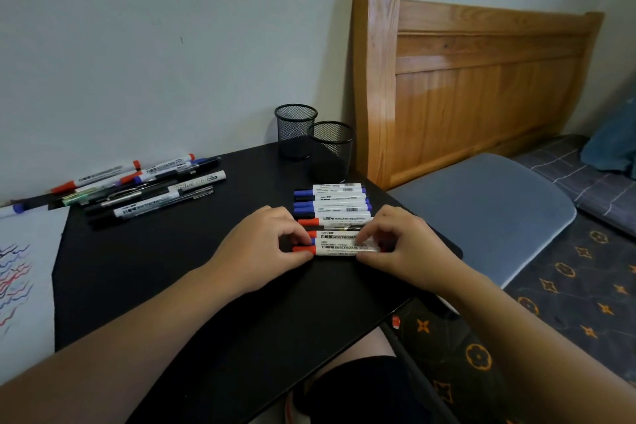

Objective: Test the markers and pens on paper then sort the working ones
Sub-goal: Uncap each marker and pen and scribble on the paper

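Note:
A tidy row of several whiteboard markers (339,203) with blue, black and red caps lies side by side on the black table (172,286). My left hand (261,241) pinches the red cap ends of the nearest markers. At their other ends my right hand (399,241) grips the same red markers (339,247). A loose pile of markers and pens (144,182) lies at the table's far left. White paper (20,272) covered in red, blue and black squiggles sits at the left edge.
Two black mesh pen cups (296,131) (332,151) stand at the table's back, just behind the marker row. A wooden headboard (464,79) rises to the right. A grey chair seat (481,210) sits beside the table's right edge.

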